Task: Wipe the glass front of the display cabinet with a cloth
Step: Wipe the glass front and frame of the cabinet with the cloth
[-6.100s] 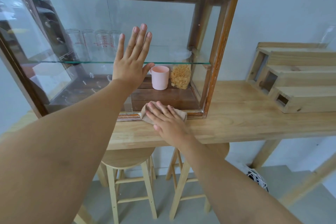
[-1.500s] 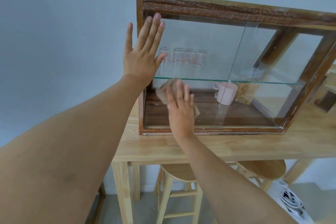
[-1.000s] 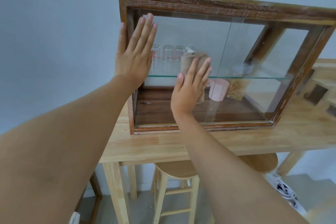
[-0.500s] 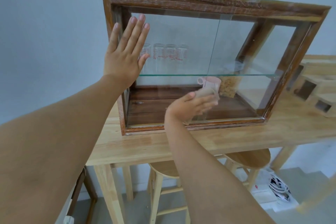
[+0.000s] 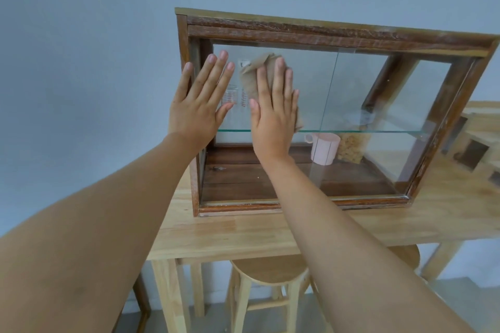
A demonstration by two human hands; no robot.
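The display cabinet (image 5: pixel 324 32), dark wood with a glass front (image 5: pixel 311 84), stands on a light wooden table (image 5: pixel 243 232). My right hand (image 5: pixel 273 113) lies flat on the upper left part of the glass, pressing a beige cloth (image 5: pixel 251 76) against it; the cloth sticks out above and left of my fingers. My left hand (image 5: pixel 201 100) rests flat with fingers spread on the glass and left frame post, just beside the right hand, holding nothing.
Inside, a pink cup (image 5: pixel 324 147) and a yellowish sponge-like lump (image 5: pixel 350 147) stand on the floor under a glass shelf (image 5: pixel 365 131); measuring glasses (image 5: pixel 231 94) stand on the shelf. Wooden boxes (image 5: pixel 476 149) sit at the right. Two stools (image 5: pixel 270 276) stand under the table.
My right hand has swept the cloth from low on the glass, near the pink cup, up to the upper left part. My left hand has stayed flat at the left post.
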